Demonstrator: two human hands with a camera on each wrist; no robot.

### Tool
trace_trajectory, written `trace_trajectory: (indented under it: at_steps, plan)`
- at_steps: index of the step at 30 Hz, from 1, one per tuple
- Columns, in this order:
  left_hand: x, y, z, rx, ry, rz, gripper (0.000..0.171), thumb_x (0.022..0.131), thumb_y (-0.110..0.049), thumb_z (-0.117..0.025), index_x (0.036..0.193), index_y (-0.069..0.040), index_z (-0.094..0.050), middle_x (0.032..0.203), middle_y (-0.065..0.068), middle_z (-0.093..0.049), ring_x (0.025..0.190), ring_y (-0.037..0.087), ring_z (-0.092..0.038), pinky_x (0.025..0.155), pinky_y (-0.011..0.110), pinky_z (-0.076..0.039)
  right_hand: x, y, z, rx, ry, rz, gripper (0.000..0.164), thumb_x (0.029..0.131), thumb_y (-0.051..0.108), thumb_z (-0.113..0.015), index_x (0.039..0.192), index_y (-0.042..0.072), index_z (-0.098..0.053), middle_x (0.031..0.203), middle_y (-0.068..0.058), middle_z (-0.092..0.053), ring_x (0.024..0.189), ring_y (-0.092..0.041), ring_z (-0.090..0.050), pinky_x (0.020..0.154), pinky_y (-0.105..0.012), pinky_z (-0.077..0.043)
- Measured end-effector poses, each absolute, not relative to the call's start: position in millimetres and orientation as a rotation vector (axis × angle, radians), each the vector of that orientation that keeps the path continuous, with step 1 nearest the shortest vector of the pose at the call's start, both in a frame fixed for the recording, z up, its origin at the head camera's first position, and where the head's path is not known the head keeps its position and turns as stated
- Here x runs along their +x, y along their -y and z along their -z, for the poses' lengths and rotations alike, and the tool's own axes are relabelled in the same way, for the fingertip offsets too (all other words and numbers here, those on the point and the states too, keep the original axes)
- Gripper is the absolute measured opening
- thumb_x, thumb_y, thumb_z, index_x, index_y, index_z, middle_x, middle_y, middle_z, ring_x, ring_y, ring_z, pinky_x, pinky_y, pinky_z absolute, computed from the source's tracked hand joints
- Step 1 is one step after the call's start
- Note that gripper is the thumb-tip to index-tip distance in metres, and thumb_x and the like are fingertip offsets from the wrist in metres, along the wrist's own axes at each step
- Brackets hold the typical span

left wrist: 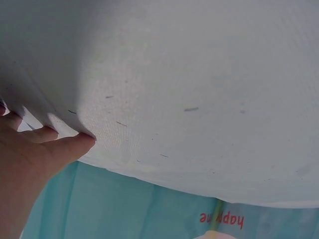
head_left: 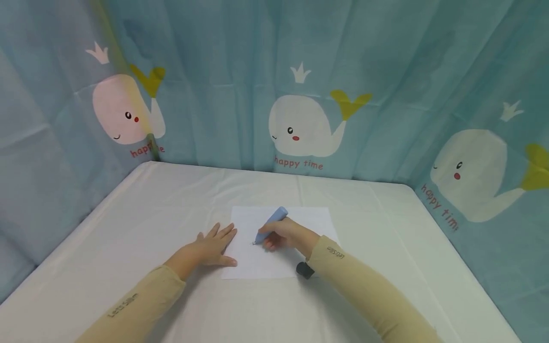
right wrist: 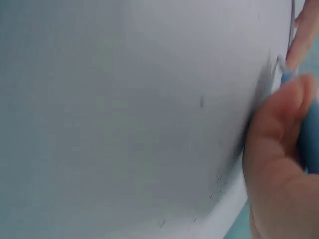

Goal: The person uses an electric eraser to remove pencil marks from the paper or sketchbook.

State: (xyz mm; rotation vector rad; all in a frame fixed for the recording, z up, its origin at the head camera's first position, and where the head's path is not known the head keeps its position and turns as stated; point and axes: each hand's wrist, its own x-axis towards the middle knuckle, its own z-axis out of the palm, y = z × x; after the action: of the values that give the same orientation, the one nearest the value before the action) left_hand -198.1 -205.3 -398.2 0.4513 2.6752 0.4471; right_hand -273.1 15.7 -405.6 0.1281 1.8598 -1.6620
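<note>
A white sheet of paper (head_left: 291, 264) lies on the cloth-covered table. My right hand (head_left: 280, 233) grips a thick light-blue pen (head_left: 274, 217), tilted with its narrow tip down at the paper. Small dark marks (head_left: 252, 244) show on the sheet right by the tip. In the right wrist view my thumb and fingers curl round the blue barrel (right wrist: 310, 139). My left hand (head_left: 212, 247) rests with fingers spread at the sheet's left edge, thumb and fingertips over the paper. The left wrist view has those fingers stretched out against the white surface.
White cloth (head_left: 180, 190) covers the table. A small black object (head_left: 305, 270) sits below the right cuff, over the paper's near edge. Teal curtains (head_left: 223, 95) printed with whales stand around the back and sides of the table.
</note>
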Motion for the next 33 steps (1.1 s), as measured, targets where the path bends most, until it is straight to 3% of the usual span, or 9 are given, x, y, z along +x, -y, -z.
trace_trajectory:
  at_steps: [33]
  plan:
    - [-199.7,202.4,400.3,0.438,-2.687,-0.426,0.094,0.085,-0.050,-0.069,0.151,0.002,-0.025,0.160,0.019,-0.014,0.142,0.051,-0.003,0.101,0.077,-0.008,-274.6,-24.6,405.8,0.096,-1.908,1.620,0.025,0.087,0.009,-0.069,0.105,-0.005,-0.059,0.066,-0.010,-0.061,0.052,-0.014,-0.055,0.051,-0.023,-0.049]
